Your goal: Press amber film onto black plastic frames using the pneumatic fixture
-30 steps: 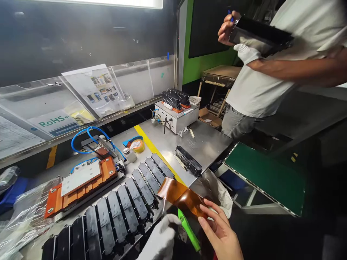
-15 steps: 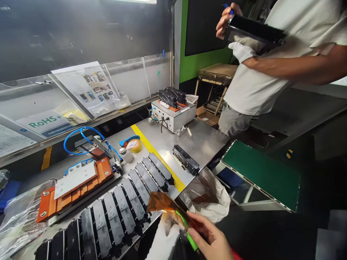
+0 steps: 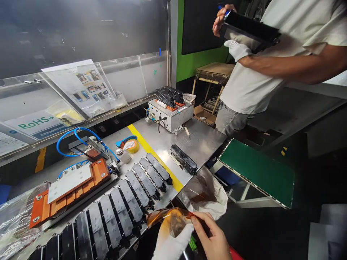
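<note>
Left hand [image 3: 170, 242] in white glove, right hand [image 3: 213, 238] bare, both closed on one amber film strip [image 3: 169, 218] at bottom of view, just in front of near edge of steel bench [image 3: 200, 139]. Film crumpled and curled between the two hands, gloved fingers pinching from below, bare fingertips pressing its right end. Green piece [image 3: 193, 243] partly hidden under the hands. On bench, left of film: row of black modules [image 3: 119, 213] lying side by side. Right of film, at bench corner: clear plastic bag [image 3: 206, 193]. Farther back on bench: yellow line [image 3: 151, 153], single black module [image 3: 183, 164], grey box [image 3: 172, 115]. Beyond bench: another person [image 3: 260, 61] holding black panel [image 3: 248, 30].
</note>
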Motion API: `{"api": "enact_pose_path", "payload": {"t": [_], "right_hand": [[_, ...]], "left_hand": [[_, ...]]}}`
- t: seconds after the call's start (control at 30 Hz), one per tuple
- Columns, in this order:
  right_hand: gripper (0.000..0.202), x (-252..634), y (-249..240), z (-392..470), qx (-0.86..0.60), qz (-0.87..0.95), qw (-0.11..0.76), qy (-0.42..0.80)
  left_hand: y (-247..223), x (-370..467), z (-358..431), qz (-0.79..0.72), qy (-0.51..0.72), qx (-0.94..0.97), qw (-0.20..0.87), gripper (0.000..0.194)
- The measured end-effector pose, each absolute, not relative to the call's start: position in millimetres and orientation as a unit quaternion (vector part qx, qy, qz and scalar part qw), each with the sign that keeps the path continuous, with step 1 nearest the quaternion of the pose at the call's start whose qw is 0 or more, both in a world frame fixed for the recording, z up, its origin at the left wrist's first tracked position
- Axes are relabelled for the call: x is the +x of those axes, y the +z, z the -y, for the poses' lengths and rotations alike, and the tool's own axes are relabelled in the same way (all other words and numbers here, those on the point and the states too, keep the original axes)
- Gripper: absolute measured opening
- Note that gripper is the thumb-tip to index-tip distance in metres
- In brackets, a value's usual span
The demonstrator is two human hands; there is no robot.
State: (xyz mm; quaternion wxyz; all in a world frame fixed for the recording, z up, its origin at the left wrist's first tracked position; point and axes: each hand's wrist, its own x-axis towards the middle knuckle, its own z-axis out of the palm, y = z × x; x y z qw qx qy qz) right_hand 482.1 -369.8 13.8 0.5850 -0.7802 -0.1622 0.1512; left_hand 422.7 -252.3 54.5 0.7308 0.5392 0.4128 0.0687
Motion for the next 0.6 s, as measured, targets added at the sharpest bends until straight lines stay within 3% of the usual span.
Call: {"api": "enact_pose_path", "payload": {"t": [0.27, 0.6], "right_hand": [[0.036, 479.1, 14.2, 364.6, -0.707, 0.088, 0.651, 0.262], [0.035, 482.5, 5.6, 364.1, -0.699, 0.03, 0.669, 0.25]], "left_hand": [[51.8, 425.3, 247.2, -0.44, 0.076, 0.554, 0.702, 0.05], [55.7, 425.3, 249.4, -0.472, 0.088, 0.538, 0.693, 0.05]]}}
